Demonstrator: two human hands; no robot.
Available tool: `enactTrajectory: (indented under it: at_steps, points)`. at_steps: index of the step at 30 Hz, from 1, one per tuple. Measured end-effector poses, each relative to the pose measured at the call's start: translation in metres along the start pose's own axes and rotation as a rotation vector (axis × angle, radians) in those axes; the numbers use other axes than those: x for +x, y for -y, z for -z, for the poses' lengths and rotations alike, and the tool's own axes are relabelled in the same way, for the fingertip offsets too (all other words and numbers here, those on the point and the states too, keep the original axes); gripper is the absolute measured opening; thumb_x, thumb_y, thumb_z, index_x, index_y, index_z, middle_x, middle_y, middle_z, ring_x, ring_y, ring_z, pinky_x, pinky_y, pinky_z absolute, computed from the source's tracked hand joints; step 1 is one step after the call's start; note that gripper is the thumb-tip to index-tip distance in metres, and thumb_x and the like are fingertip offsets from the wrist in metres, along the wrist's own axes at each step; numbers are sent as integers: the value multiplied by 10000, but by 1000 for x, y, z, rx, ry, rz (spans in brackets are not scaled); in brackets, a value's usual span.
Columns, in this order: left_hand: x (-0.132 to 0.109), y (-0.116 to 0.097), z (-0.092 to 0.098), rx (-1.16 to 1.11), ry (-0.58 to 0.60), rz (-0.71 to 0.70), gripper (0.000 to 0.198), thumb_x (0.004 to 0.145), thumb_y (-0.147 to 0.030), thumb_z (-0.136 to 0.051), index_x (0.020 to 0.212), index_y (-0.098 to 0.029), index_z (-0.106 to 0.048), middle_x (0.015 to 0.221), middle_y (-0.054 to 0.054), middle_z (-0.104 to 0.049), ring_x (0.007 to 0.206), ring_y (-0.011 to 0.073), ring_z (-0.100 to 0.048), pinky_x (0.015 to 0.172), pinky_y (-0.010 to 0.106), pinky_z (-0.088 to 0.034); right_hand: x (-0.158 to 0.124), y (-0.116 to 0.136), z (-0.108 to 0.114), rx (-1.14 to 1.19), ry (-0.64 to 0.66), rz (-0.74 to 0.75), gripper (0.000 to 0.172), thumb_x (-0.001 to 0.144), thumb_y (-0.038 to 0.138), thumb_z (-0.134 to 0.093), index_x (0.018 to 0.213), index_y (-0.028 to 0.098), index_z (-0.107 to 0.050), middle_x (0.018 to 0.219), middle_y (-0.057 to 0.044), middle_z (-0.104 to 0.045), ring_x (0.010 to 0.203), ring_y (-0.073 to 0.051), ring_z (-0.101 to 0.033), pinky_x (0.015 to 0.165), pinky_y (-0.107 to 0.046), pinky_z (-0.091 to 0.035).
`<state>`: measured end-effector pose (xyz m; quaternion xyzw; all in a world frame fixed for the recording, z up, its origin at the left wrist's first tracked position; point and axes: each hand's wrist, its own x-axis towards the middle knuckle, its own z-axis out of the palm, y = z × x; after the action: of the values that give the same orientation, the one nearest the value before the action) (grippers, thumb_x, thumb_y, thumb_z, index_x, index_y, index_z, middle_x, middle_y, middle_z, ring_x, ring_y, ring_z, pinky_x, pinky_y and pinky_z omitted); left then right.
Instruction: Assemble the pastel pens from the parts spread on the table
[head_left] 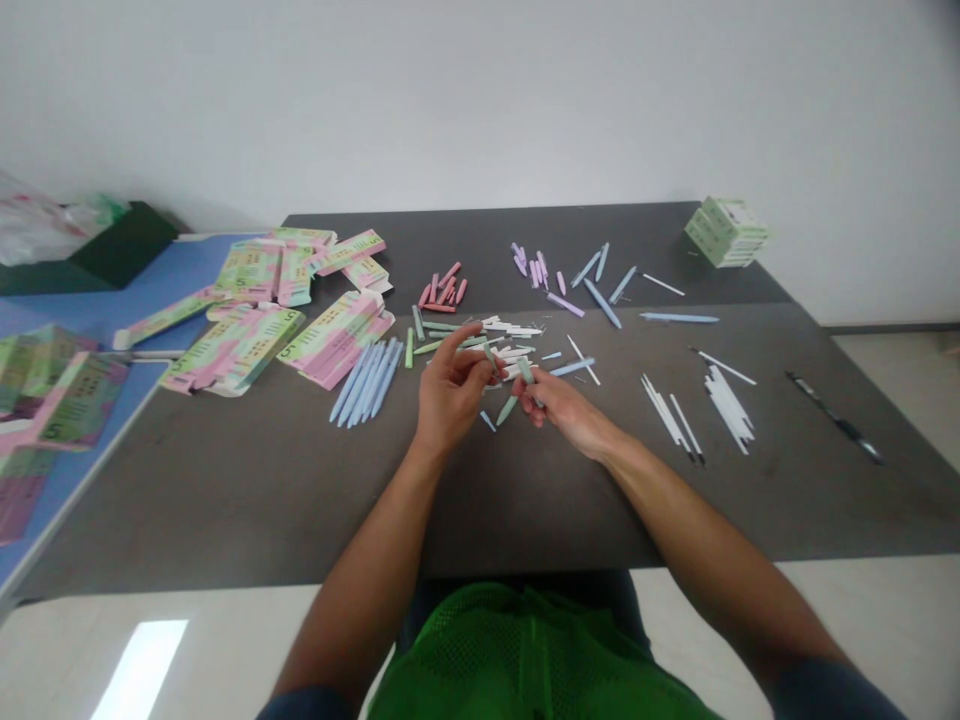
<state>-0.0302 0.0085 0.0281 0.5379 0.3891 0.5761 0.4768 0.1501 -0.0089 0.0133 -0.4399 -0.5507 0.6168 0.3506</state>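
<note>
Over the middle of the dark table, my left hand (452,385) pinches a small pale green pen part (490,353) between thumb and fingertips. Close to its right, my right hand (561,402) grips a pale green pen barrel (526,371); the fingers partly cover it. The two green parts are apart. Below them lies another green pen piece (506,409), with a small blue piece (487,421) beside it. White pen refills (510,328) and green pen parts (410,348) lie scattered just behind my hands.
Assembled-looking blue pens (367,383) form a row at left, near pink-green cartons (337,335). Red parts (442,290), purple parts (536,268) and blue barrels (602,302) lie farther back. Rightward are refills (727,405), a black pen (834,416) and stacked green boxes (726,232).
</note>
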Motion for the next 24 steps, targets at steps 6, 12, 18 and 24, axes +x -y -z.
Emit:
enactTrajectory:
  at_steps: [6,12,18,24]
  points:
    - [2,4,3,-174,-10,60,367,836,-320,-736,1162,-179,-644,860,41,-756,733,158,-721,694,278,-567,0,1,-1,7,-2,5,154,908,314,-446,934,213,-560,752,26,-474,627,-132,-428,579,-279,-383]
    - [4,5,5,-224,-27,110,392,803,-339,-765,1146,-183,-655,847,46,-755,740,169,-724,675,276,-553,-1,2,-3,35,10,25,221,950,411,-475,974,216,-577,754,27,-474,640,-131,-435,600,-279,-381]
    - [7,7,13,168,-78,123,292,769,-216,-707,1056,-170,-681,740,5,-726,646,143,-682,638,245,-513,-2,7,-4,-134,-73,20,392,986,585,-418,911,225,-552,701,38,-448,615,-133,-420,594,-279,-354]
    - [2,13,10,581,13,124,274,781,-179,-633,1038,-177,-728,767,20,-736,685,160,-670,701,268,-509,0,7,-5,-568,-174,83,336,997,500,-413,810,234,-500,687,14,-535,662,-172,-486,626,-291,-339]
